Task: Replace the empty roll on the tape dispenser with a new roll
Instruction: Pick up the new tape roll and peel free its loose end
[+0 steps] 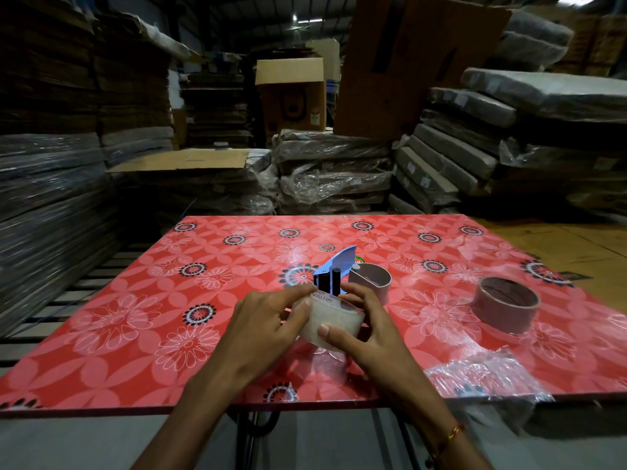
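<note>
A new roll of clear tape (330,322) stands on the blue tape dispenser (334,268), whose black posts rise just behind the roll. My left hand (268,325) grips the roll from the left, thumb on its side. My right hand (364,325) grips it from the right, thumb across its front. An empty cardboard core (371,279) lies right behind the dispenser. A second empty core (505,305) stands farther right on the table.
The red flowered table (135,317) bears crumpled clear plastic wrap (481,376) at its front right corner. Wrapped stacks of flat cardboard (332,171) and boxes (291,93) stand beyond the far edge. A slatted pallet (68,293) lies to the left.
</note>
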